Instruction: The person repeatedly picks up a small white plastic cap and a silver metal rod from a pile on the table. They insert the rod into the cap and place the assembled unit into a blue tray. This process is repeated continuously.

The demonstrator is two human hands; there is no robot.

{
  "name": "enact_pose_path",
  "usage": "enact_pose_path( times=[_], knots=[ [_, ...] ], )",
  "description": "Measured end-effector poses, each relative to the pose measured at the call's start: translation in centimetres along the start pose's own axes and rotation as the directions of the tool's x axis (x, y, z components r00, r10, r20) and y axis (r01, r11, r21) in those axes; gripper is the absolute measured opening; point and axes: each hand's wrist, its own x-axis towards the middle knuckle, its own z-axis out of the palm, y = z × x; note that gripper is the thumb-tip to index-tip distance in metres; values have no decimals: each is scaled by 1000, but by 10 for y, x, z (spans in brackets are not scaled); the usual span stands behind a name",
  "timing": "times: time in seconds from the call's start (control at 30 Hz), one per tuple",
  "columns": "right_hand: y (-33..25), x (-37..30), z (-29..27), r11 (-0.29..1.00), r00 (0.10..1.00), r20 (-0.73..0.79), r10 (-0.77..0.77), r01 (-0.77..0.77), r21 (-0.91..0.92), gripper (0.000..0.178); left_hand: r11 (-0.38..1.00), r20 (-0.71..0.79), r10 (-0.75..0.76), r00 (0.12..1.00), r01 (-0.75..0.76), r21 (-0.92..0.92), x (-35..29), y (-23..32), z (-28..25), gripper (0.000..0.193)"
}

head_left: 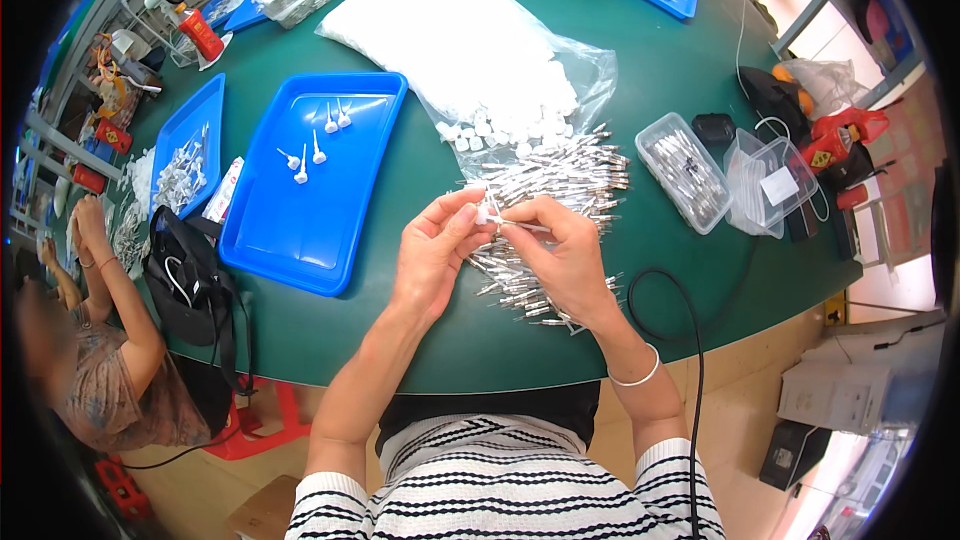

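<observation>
Above the green table, my left hand (432,248) pinches a small white plastic cap (486,212) between thumb and fingertips. Meeting it from the right, my right hand (566,258) is closed on a thin silver metal rod (537,229), its tip at the cap. Fingers partly hide where the two pieces meet. Under and beyond my hands spreads a loose pile of silver metal rods (575,175). A large clear bag of white caps (440,30) lies behind it, its mouth open toward the pile. On the left, a blue tray (285,230) holds several caps with thin stems.
A second blue tray (215,100) and a black bag (185,265) lie left, beside a seated co-worker (115,370). Clear plastic boxes, one with rods (685,175), stand right. A black cable (690,315) crosses the table edge by my right forearm.
</observation>
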Motion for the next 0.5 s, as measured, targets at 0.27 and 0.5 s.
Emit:
enact_pose_path(
  times=[0.27,0.5],
  knots=[
    [-4,1,-3,992,991,114,72,-59,-110,12,978,60,137,989,-144,148,-5,3,-2,29],
    [-7,-1,-1,952,991,82,-101,121,-282,8,962,126,176,976,-198,188,-6,2,-1,29]
  ],
)
